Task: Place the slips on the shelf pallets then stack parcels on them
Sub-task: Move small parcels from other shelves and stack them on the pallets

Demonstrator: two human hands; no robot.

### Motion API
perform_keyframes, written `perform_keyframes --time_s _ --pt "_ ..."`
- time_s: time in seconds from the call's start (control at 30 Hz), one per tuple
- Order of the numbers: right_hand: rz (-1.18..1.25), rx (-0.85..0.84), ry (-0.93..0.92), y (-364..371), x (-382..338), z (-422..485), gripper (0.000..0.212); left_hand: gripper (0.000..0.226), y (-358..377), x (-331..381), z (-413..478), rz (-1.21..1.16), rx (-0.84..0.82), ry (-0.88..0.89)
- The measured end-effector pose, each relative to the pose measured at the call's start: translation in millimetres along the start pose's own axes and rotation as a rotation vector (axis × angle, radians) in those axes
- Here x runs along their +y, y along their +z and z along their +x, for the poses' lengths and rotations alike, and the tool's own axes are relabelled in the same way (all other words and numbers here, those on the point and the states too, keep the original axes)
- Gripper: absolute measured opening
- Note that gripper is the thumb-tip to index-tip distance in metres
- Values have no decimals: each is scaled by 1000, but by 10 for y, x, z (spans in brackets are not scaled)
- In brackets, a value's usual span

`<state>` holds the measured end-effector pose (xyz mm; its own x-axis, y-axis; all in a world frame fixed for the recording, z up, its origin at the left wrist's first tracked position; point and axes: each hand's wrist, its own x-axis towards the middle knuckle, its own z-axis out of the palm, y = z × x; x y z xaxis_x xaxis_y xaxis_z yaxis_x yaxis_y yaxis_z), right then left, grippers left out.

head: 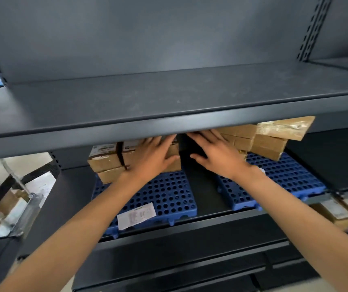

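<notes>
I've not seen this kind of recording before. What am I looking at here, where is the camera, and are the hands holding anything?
One picture, from a camera worn on the person's head, looking down at a dark metal shelf. Two blue perforated pallets sit on the lower level: the left pallet carries a paper slip at its front edge and cardboard parcels at the back; the right pallet holds another parcel stack. The left hand lies flat against the left parcels; the right hand reaches beside the right stack. Neither visibly grips anything.
</notes>
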<state>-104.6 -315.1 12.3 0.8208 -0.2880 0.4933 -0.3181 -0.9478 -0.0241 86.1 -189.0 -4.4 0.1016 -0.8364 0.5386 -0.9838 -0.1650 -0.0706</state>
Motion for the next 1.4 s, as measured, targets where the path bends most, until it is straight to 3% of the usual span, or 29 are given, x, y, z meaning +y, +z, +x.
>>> perform_keyframes --time_s 0.27,0.43,0.6,0.9,1.03,1.13,1.2,1.4 --pt "-24 218 157 -380 691 -660 56 84 377 963 510 -357 64 -95" --pt "-20 301 334 -394 1076 -932 61 91 536 1118 639 -265 -17 -66" --pt "-32 330 475 -497 1461 -1078 61 91 639 1209 805 -462 -18 -138" --pt "309 66 460 -273 1341 -814 75 70 681 1311 1009 -423 99 -245" --pt "407 95 439 -162 1418 -726 75 82 767 1230 932 -411 233 -263" --pt "470 63 418 -138 1589 -726 84 95 838 1179 850 -753 -24 -381" --pt "515 -8 372 -129 1682 -724 97 102 917 1166 814 -859 -119 -440" --pt "599 -236 307 -35 1864 -761 128 105 969 1364 750 -871 -71 -549"
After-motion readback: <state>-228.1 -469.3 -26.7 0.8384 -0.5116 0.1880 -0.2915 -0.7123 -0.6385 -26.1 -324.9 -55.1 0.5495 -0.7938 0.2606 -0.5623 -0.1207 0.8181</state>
